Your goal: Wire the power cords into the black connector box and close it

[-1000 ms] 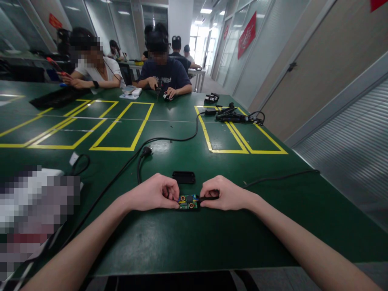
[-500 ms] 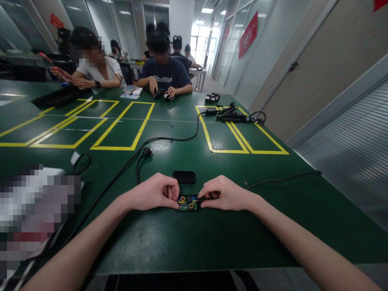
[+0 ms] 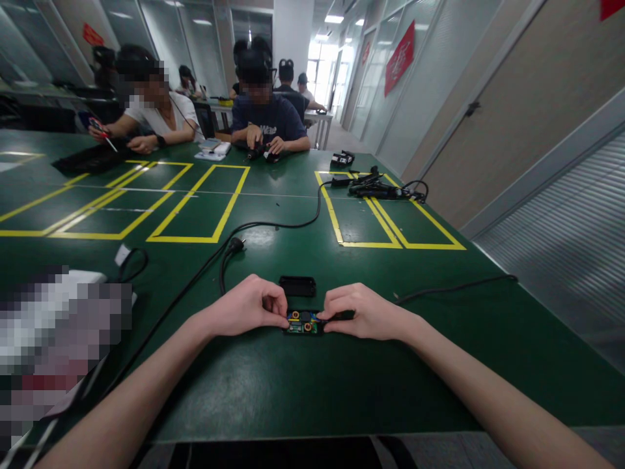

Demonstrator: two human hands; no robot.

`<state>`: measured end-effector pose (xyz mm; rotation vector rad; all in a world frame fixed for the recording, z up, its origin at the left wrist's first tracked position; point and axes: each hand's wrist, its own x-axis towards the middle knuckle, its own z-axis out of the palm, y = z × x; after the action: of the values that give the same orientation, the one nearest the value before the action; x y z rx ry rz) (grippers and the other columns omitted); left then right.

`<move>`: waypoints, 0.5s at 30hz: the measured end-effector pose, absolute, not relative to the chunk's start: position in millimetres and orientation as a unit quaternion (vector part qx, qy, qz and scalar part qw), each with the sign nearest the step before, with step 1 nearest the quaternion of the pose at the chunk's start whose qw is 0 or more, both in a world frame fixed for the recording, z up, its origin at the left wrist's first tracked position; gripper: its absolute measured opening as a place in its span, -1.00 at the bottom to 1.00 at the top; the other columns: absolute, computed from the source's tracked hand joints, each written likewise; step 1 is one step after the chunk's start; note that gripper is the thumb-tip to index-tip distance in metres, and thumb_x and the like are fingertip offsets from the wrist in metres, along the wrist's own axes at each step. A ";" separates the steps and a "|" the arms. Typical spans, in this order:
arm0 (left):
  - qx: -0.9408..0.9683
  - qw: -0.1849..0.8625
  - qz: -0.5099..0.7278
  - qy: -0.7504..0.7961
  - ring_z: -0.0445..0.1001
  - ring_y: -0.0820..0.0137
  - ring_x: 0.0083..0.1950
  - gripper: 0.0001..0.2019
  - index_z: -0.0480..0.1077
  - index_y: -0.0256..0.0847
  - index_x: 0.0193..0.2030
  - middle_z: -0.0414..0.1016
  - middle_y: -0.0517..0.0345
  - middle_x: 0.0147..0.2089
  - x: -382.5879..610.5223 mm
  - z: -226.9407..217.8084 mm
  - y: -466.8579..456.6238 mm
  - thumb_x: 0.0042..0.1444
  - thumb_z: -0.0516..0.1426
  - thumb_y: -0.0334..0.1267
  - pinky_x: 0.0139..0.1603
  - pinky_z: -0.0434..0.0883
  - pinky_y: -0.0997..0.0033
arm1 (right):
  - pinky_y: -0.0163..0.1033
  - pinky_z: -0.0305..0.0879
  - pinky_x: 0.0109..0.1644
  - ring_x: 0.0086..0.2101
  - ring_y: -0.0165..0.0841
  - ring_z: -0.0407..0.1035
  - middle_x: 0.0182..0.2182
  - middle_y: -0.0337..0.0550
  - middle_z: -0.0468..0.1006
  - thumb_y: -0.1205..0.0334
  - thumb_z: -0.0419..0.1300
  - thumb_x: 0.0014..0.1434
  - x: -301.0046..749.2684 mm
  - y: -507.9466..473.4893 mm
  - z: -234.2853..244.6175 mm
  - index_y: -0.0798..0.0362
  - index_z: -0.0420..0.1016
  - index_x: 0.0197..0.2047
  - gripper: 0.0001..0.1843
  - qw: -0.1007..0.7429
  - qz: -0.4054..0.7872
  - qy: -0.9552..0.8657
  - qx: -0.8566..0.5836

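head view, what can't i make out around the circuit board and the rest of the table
In the head view:
Circuit board: left end hidden by the left hand; markings too small.
Black cable: whether it joins the board is hidden by the right hand.
Black shell half: inside too dark.
Pile: pixelated, cut off by the left edge.

Place: office room, used as a shared workshop for small electronics. Landmark: one large green desk, marked out in yellow tape rectangles. On the desk: bare circuit board; black open-topped shell; black power cable with plug. At the desk's far edge: person in white, person in dark blue, both at work. Beyond the desk: second desk, ceiling lights, glass partitions, red hanging. Right of the desk: door with handle.
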<state>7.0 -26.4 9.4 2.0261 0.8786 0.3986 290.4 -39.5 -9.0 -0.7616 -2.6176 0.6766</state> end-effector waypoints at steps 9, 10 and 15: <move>0.816 0.443 0.144 0.342 0.51 0.44 -0.34 -0.96 0.58 -0.25 -0.31 0.61 0.19 -0.35 2.6 7.9 -23.5 0.07 0.30 -0.35 -0.27 0.41 0.51 | -0.28 0.32 -0.24 -0.32 -0.34 0.51 -0.30 -0.13 0.62 0.25 0.29 0.37 289.7 -39.3 -8.6 0.05 0.68 -0.18 -0.88 0.150 0.194 -0.929 -0.278; 0.812 0.447 0.145 0.346 0.51 0.44 -0.34 -0.96 0.57 -0.26 -0.33 0.60 0.19 -0.36 2.5 7.5 -23.3 0.06 0.30 -0.35 -0.27 0.42 0.50 | -0.28 0.33 -0.24 -0.31 -0.33 0.51 -0.30 -0.13 0.62 0.25 0.29 0.37 289.7 -39.2 -8.7 0.05 0.68 -0.17 -0.88 0.151 0.186 -0.930 -0.280; 0.794 0.466 0.148 0.360 0.55 0.40 -0.33 -0.89 0.53 -0.27 -0.38 0.61 0.17 -0.38 1.4 7.1 -21.2 0.07 0.32 -0.29 -0.25 0.45 0.47 | -0.28 0.34 -0.25 -0.30 -0.33 0.52 -0.28 -0.12 0.63 0.28 0.27 0.35 289.7 -39.0 -9.6 0.04 0.67 -0.18 -0.88 0.165 0.164 -0.935 -0.270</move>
<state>1.4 -21.2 7.1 1.9495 0.8844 0.3637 289.7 -39.0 -9.6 -0.7692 -2.6631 0.4660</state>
